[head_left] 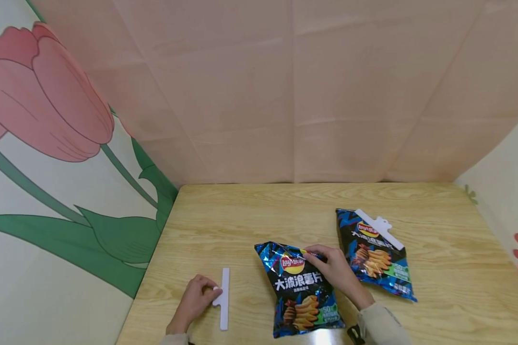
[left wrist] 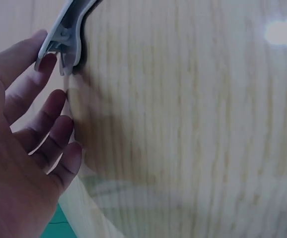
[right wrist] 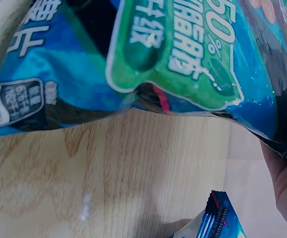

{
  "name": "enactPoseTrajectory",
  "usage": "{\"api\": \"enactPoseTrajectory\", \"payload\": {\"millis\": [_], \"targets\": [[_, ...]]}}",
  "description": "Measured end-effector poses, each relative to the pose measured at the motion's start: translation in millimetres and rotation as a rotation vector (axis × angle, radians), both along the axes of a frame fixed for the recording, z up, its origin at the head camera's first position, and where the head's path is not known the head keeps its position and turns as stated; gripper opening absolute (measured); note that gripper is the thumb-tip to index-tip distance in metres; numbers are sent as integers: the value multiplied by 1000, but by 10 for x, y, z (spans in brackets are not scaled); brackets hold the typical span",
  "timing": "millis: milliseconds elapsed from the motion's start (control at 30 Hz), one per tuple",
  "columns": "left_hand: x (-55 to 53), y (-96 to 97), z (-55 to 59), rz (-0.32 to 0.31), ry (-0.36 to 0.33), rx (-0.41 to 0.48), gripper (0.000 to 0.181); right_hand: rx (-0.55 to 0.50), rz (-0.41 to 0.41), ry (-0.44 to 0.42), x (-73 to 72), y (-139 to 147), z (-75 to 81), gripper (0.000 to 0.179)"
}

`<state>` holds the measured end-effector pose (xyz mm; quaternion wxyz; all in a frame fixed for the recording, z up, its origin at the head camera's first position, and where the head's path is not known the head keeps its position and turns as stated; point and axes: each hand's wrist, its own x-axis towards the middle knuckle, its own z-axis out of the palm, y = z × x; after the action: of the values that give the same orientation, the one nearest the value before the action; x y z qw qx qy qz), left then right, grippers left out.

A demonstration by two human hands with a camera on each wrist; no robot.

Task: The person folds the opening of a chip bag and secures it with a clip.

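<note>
My left hand [head_left: 192, 301] pinches the lever of a white bag clip [head_left: 225, 306] on the left of the table. In the left wrist view, the thumb and index finger are at the clip's lever [left wrist: 64, 37], and the other fingers curl loosely below. A dark blue bag of potato chips [head_left: 300, 287] lies front up near the middle, its top tilted a little left. My right hand [head_left: 334, 269] grips this bag by its upper right edge. In the right wrist view the bag's printed front [right wrist: 79, 69] fills the upper part, hiding most of the hand.
Farther right on the wooden table [head_left: 250, 211] lies a second chip bag [head_left: 371, 261], with another white clip [head_left: 382, 229] across its top. A pink cloth [head_left: 293, 96] hangs behind the table. A wall with painted tulips [head_left: 60, 96] borders the left side.
</note>
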<state>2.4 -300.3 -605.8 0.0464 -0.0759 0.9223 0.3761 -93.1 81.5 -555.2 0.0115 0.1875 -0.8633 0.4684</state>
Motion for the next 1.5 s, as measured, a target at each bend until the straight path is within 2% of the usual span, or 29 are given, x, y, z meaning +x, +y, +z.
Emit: {"api": "enactPoseTrajectory", "payload": {"millis": [67,300,567,667,900,1100,1200,1500], "targets": [[-24,7,10,-13,-26,-6,16,-3,-2,8,-2,-4,-4,16],[-63,11,63,-71,-102,69,16,-5,0,15,-7,-11,-2,15],[-53,24,76,-74,-81,90,14,-11,10,8,-4,-14,5,16],[-54,39,74,-71,-71,105,19,-10,12,4,-6,-16,3,16],[-82,94,47,-28,-74,121,35,-4,11,2,-6,-12,5,16],[-86,131,11,24,17,120,34,-2,9,-14,-6,-7,3,17],[-97,142,-2,26,61,101,32,-3,11,-14,-6,-6,0,18],[-190,187,32,79,51,62,35,-8,17,3,-4,-5,-8,17]]}}
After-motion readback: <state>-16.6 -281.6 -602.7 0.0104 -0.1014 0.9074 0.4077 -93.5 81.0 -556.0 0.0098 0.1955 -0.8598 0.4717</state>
